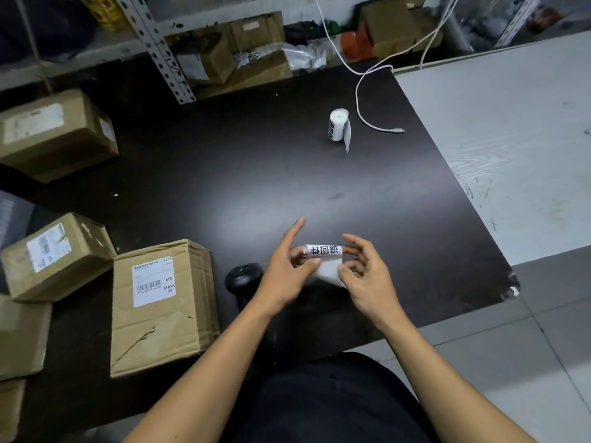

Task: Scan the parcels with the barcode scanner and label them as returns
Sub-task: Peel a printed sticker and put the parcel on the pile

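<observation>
Over the near part of the black table (pixel 224 174), my left hand (pixel 287 270) and my right hand (pixel 364 270) both pinch a white return label (pixel 323 251) printed with black characters. Its white backing paper (pixel 329 271) hangs below, between my thumbs. A black barcode scanner (pixel 241 278) lies just left of my left wrist. Beside it on the left sits a cardboard parcel (pixel 160 308) with a barcode label on top. A white label roll (pixel 339 126) stands upright farther back, a loose strip trailing from it.
Other cardboard parcels lie at the left, one near (pixel 54 257) and one farther back (pixel 57 132). A white cable (pixel 377 123) ends on the table by the roll. Metal shelving (pixel 160 49) with boxes stands behind. A grey-white table (pixel 511 139) adjoins on the right.
</observation>
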{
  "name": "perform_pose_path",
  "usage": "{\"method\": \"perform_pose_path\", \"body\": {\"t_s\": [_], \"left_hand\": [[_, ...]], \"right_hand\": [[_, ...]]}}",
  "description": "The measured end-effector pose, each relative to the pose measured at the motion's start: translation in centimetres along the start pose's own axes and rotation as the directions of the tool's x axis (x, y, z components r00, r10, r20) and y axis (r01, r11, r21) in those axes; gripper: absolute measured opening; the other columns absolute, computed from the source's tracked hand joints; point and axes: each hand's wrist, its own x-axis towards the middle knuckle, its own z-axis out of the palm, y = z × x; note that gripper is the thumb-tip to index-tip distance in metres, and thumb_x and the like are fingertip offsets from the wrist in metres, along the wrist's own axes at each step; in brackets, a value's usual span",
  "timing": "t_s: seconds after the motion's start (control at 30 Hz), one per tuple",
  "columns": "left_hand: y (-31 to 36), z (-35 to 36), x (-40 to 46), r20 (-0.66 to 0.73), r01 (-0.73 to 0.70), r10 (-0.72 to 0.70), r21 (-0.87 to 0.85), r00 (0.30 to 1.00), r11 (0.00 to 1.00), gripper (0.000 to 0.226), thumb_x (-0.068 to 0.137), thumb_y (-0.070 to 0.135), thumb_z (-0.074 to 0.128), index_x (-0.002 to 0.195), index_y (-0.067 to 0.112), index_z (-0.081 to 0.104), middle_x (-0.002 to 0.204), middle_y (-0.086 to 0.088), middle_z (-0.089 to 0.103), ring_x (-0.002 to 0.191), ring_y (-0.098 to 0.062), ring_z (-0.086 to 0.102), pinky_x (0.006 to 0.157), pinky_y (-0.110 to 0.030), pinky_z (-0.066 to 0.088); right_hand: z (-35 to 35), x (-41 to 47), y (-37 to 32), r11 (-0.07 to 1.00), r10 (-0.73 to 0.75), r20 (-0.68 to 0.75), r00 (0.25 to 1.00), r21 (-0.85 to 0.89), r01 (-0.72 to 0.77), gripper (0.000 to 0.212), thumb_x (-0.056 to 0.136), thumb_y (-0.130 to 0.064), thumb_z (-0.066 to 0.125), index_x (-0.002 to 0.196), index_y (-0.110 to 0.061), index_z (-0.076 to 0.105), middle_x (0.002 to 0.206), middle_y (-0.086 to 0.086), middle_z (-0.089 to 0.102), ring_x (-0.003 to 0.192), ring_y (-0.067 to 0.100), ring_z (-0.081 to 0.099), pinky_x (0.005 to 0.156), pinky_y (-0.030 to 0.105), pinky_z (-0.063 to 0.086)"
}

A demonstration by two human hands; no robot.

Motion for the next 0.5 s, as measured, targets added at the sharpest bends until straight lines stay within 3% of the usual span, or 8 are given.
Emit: {"method": "perform_pose_path", "body": {"t_s": [0.1, 0.17, 0.33, 0.5], "left_hand": [[0.0, -0.4, -0.3, 0.066, -0.001, -0.002, 0.057, 0.998, 0.998, 0.084, 0.09, -0.008, 0.06, 0.148, 0.041, 0.025, 0.103, -0.008, 0.07, 0.082, -0.008, 0.058, 0.081, -0.02, 0.048], [0.1, -0.5, -0.5, 0.114, 0.0, -0.008, 0.071, 0.993, 0.997, 0.087, 0.09, -0.009, 0.058, 0.146, 0.046, 0.022, 0.113, 0.0, 0.071, 0.09, -0.012, 0.06, 0.087, -0.026, 0.048], [0.3, -0.2, -0.6, 0.181, 0.004, -0.012, 0.046, 0.983, 0.999, 0.093, 0.087, -0.018, 0.05, 0.143, 0.049, 0.021, 0.12, 0.007, 0.069, 0.091, -0.017, 0.058, 0.081, -0.032, 0.042], [0.4, -0.2, -0.3, 0.191, 0.077, -0.081, 0.027, 0.978, 0.997, 0.095, 0.085, -0.022, 0.046, 0.147, 0.044, 0.019, 0.128, 0.001, 0.062, 0.093, -0.011, 0.061, 0.079, -0.026, 0.046]], "right_hand": [[0.0, 0.0, -0.3, 0.999, -0.003, -0.029, 1.0, 0.034, 0.004, 0.044, 0.091, 0.001, 0.06, 0.121, -0.03, 0.052, 0.11, -0.007, 0.062, 0.082, 0.005, 0.062, 0.079, 0.02, 0.051], [0.1, 0.0, -0.6, 0.998, 0.008, -0.044, 0.999, 0.065, -0.005, 0.038, 0.092, -0.004, 0.062, 0.118, -0.03, 0.052, 0.107, -0.003, 0.063, 0.086, 0.003, 0.063, 0.081, 0.019, 0.051], [-0.1, 0.6, -1.0, 0.984, 0.064, -0.022, 0.998, 0.17, -0.059, 0.03, 0.091, 0.002, 0.062, 0.113, -0.016, 0.056, 0.093, 0.001, 0.066, 0.083, -0.001, 0.065, 0.074, 0.018, 0.053], [-0.5, 1.0, -0.8, 0.967, 0.077, -0.053, 0.996, 0.249, -0.061, 0.038, 0.087, 0.011, 0.062, 0.108, -0.021, 0.06, 0.095, 0.001, 0.061, 0.082, 0.003, 0.063, 0.076, 0.019, 0.052]]}}
